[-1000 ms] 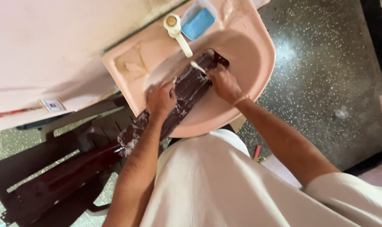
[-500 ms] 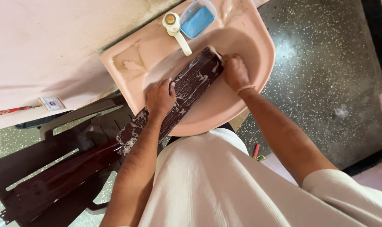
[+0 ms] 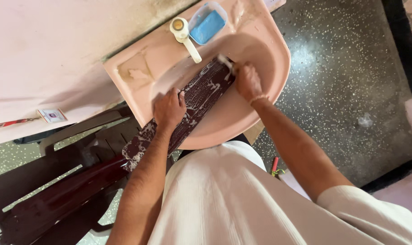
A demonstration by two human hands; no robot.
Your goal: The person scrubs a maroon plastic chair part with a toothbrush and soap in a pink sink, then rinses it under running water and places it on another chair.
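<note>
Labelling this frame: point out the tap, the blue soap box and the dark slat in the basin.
tap [image 3: 186, 37], head view, on the white spout.
blue soap box [image 3: 208, 23], head view, on the blue middle.
dark slat [image 3: 201, 93], head view, on the soapy face between the hands.

The small white thing [image 3: 226, 65] in the right hand [image 3: 247, 81] is too blurry to tell. The left hand [image 3: 169, 109] hides part of the long dark soapy piece [image 3: 201, 93]. At 7 o'clock, the dark chair [image 3: 47, 199] is cut off.

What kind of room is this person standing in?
Probably a household washroom or wash area: a pink wall-mounted basin with a white tap, a blue soap in its dish, and a speckled stone floor.
</note>
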